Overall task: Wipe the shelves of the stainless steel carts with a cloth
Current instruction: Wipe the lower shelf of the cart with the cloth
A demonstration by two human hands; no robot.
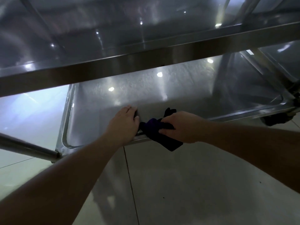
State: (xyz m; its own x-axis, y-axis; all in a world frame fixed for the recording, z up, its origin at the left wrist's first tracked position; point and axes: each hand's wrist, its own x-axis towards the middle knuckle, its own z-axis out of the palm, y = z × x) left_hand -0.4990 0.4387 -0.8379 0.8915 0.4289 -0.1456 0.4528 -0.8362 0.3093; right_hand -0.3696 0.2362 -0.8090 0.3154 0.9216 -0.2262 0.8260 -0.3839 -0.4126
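Under right hand (178,125), half-hidden cloth (152,129)

Dim, bluish scene, and the steel is catching everything: small white hot spots from overhead lamps dot the lower shelf (146,95) and the upper shelf (81,38), with pale vertical streaks of glare beneath them. A washed-out bright patch blooms at the left on the floor (32,108). The upper shelf's front rail reads dark brown in shadow. Soft focus all over, the top smeared and hazy; straight rails bow and splay toward the edges from the wide lens
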